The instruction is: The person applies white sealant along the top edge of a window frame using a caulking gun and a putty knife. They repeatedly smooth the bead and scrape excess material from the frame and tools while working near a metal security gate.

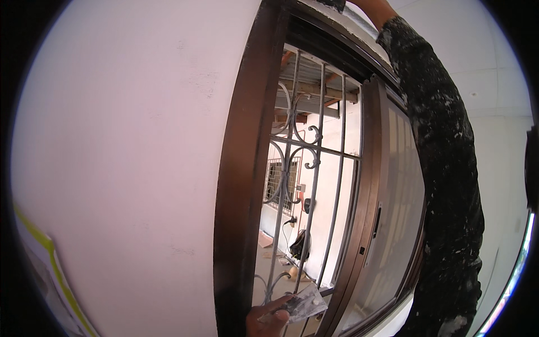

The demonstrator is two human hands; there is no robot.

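Observation:
At the bottom centre, my left hand (269, 318) is closed on a flat, putty-smeared metal scraper (307, 303) in front of the window grille (318, 151). My right arm, in a black paint-speckled sleeve (441, 168), reaches up past the brown sliding-window frame (241, 185). My right hand (362, 7) is cut off by the top edge near the top of the frame; what its fingers hold cannot be made out. Beside the grille stands a frosted sliding panel (393, 230).
A pale wall (123, 157) fills the left, with a yellow-green edged sheet (50, 247) low beside it. A white ceiling (471, 67) is at upper right. Through the grille show a roofed outdoor area, another barred window (281, 182) and a dark bag (299, 244).

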